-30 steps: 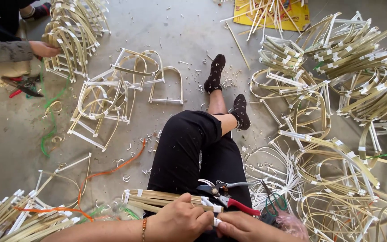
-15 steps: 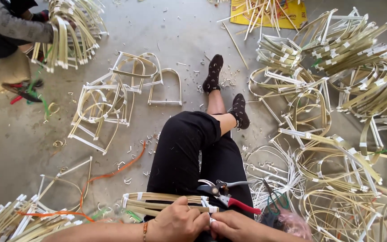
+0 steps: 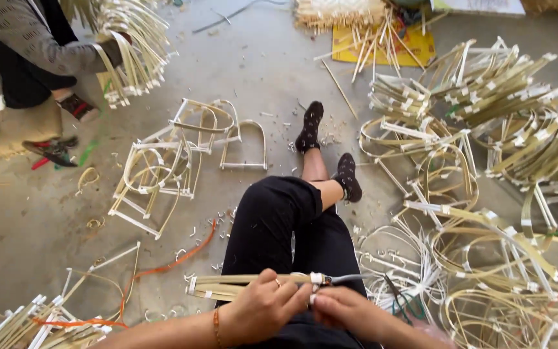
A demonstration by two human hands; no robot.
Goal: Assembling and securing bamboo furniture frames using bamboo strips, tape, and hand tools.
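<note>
In my lap: a bundle of bamboo strips lies across my thighs, held by both of my hands.
Long axis: the bundle runs from left to right, almost level; its free end points away to the left of my fingers, its taped end meets them at the middle.
Left hand: the fingers are closed around the strips from above, with the thumb toward the taped end.
Right hand: the fingertips are pinched together just at the taped end, touching the left hand; I cannot tell if they grip the tape or the strip itself.
Nearer hand: both are on the bundle, but the right one is closer to the taped end.
Beyond my right fingers: a thin dark wire goes on to the right from the taped end.
Further right: piles of bent bamboo frames on the floor, well apart from my fingers.
</note>
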